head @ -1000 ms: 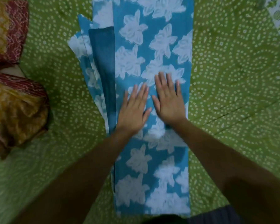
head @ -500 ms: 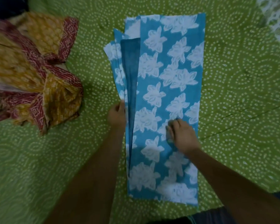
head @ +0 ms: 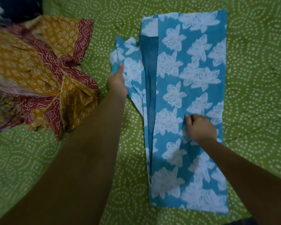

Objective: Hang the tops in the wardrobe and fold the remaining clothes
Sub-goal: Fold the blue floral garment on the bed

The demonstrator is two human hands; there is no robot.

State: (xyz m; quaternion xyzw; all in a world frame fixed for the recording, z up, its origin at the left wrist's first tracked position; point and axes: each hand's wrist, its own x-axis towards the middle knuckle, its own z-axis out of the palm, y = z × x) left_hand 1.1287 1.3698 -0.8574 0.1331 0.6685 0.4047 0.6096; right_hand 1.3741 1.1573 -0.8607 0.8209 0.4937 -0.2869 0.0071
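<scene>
Right hand nearest, fingers curled, pinching blue floral garment mid-panel. Left hand farther out, gripping garment's left edge flap. Garment flat, lengthwise on green bedspread. Mustard-and-maroon clothes pile far left.

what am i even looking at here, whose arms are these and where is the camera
There is no machine here. These are a person's two bare arms, filmed by one wide-angle camera worn on their head, looking forward and down, so you see what they see.

The surface is a green dotted bedspread. On it lies a long blue cloth with white flowers, folded into a strip. The left hand grips the loose edge of that cloth at its left side. The right hand pinches the cloth near the middle with curled fingers. To the left sits a crumpled yellow and red garment, untouched.
</scene>
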